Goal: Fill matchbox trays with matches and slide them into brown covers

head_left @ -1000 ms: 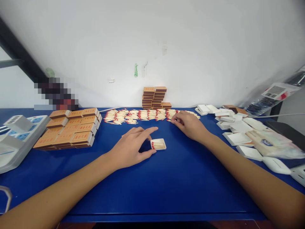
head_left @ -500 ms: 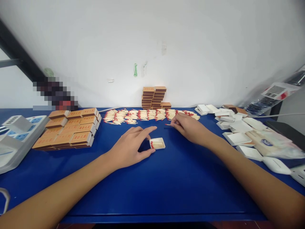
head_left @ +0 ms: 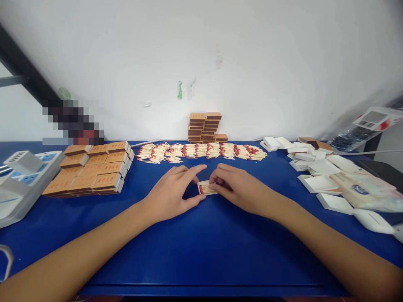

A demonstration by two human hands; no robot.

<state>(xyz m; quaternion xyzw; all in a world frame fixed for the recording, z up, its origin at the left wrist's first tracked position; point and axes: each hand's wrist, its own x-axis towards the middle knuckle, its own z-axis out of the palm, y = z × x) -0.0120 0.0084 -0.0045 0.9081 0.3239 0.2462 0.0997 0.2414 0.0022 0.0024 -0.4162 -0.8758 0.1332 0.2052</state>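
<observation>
A small white matchbox tray (head_left: 201,193) lies on the blue table with several red-headed matches (head_left: 205,187) in it, their heads to the left. My left hand (head_left: 171,191) grips the tray's left end between thumb and a bent finger, its forefinger stretched out above. Over the tray's right part is my right hand (head_left: 234,184), thumb and fingertips pinched together down at the matches. The match in that pinch is mostly hidden by the fingers. Behind both hands, a long row of loose match piles (head_left: 195,150) runs along the back of the table.
Orange matchboxes stand stacked at left (head_left: 94,167), and a taller matchbox stack (head_left: 204,126) rests against the wall. White trays (head_left: 321,183) lie heaped at right beside a plastic tissue pack (head_left: 362,186). A power strip (head_left: 34,188) sits far left.
My right hand has come from the match piles, left and toward me, to the tray, bringing a match. The left hand has stayed at the tray.
</observation>
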